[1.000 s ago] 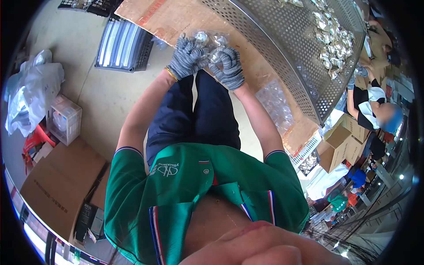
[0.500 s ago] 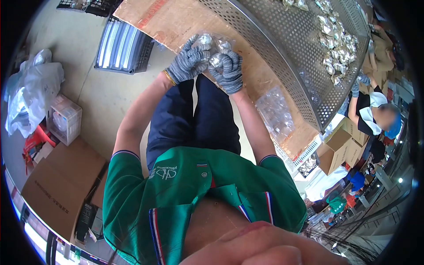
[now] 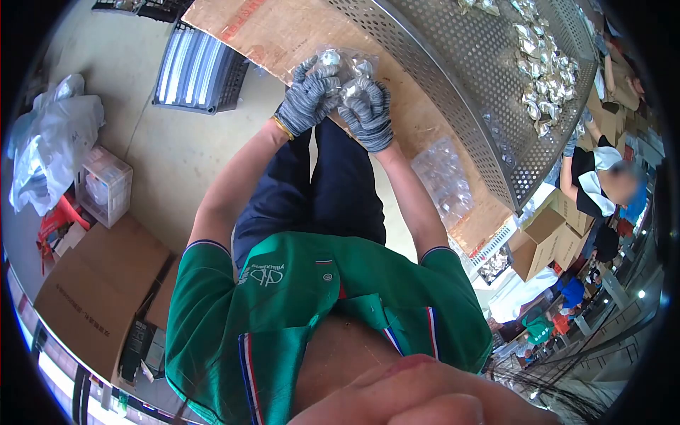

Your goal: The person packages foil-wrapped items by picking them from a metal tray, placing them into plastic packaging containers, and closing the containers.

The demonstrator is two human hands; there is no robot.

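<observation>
At the near edge of a brown wooden board (image 3: pixel 418 113), the left grey-knit-gloved hand (image 3: pixel 306 103) and right grey-knit-gloved hand (image 3: pixel 368 117) curl narrowly on a clear plastic pack (image 3: pixel 347 67) with shiny silvery pieces (image 3: pixel 329 58). Step, as judged: adjusting contents; next move calls for light fingertip pressure, pack level. Beyond: gold-silver foil-like pieces (image 3: pixel 545 78) in a grey perforated metal tray (image 3: pixel 482 78).
</observation>
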